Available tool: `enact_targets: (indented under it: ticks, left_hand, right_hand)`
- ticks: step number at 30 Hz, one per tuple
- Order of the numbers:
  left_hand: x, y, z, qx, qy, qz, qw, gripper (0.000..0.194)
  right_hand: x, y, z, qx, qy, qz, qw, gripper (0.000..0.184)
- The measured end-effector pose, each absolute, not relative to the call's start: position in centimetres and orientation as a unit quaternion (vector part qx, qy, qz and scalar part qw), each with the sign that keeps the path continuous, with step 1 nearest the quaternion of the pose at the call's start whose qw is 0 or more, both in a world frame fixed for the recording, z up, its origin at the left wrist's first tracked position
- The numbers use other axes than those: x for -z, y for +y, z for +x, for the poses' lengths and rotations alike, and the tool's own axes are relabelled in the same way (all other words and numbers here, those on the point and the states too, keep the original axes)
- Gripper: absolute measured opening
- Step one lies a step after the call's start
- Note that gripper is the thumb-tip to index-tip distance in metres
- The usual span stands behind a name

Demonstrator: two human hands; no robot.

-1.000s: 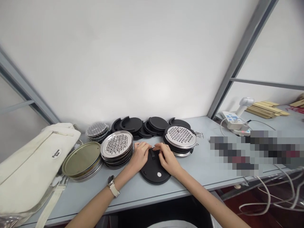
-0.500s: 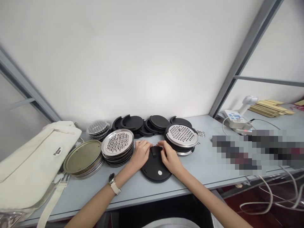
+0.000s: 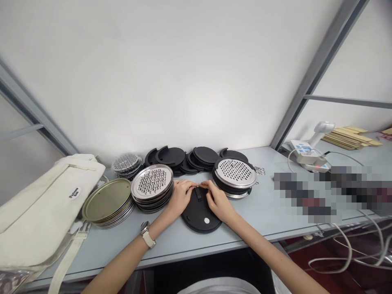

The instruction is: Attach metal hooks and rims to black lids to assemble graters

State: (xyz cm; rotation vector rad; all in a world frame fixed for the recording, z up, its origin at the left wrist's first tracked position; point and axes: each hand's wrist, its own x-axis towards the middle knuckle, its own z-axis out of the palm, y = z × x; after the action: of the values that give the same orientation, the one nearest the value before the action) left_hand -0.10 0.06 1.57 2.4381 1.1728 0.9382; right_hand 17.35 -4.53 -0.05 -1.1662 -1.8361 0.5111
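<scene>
A round black plastic disc [image 3: 196,220] lies flat on the table near its front edge. It has a raised black tab [image 3: 199,194] near the far rim and a white oval spot. At that far rim, the fingertips of my left hand [image 3: 180,198] and my right hand [image 3: 219,203] almost meet, both closed in a pinch. Between them is a small metal wire piece [image 3: 198,186], mostly hidden by the fingers. My right hand also rests along the disc's right side.
Left of the hands stand stacks of perforated metal grater discs [image 3: 153,182] and olive round plates [image 3: 107,200], beside a cream bag [image 3: 45,204]. Black holders [image 3: 171,157] line the wall. A grater disc in a black holder [image 3: 235,173] sits right, and a white device [image 3: 306,153] farther right.
My fingertips have drawn slightly closer together at the disc's far rim, covering more of the wire piece. The disc stays in place; the view has shifted slightly.
</scene>
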Motion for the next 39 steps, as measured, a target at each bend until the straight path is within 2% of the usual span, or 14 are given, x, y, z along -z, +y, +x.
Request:
enact_targets:
  ticks: [16, 30, 39]
  left_hand:
    - [-1.4, 0.1, -0.1, -0.347, 0.418, 0.826, 0.152, 0.021]
    - [-0.4, 1.0, 0.0, -0.352, 0.415, 0.826, 0.145, 0.022]
    - [-0.7, 0.5, 0.1, -0.344, 0.402, 0.842, 0.109, 0.018]
  right_hand:
    - [0.2, -4.1, 17.3, -0.202, -0.743, -0.47, 0.431, 0.034]
    - [0.3, -4.1, 17.4, -0.211, -0.74, -0.479, 0.422, 0.029]
    - [0.7, -4.0, 17.6, -0.203, -0.738, -0.486, 0.422, 0.034]
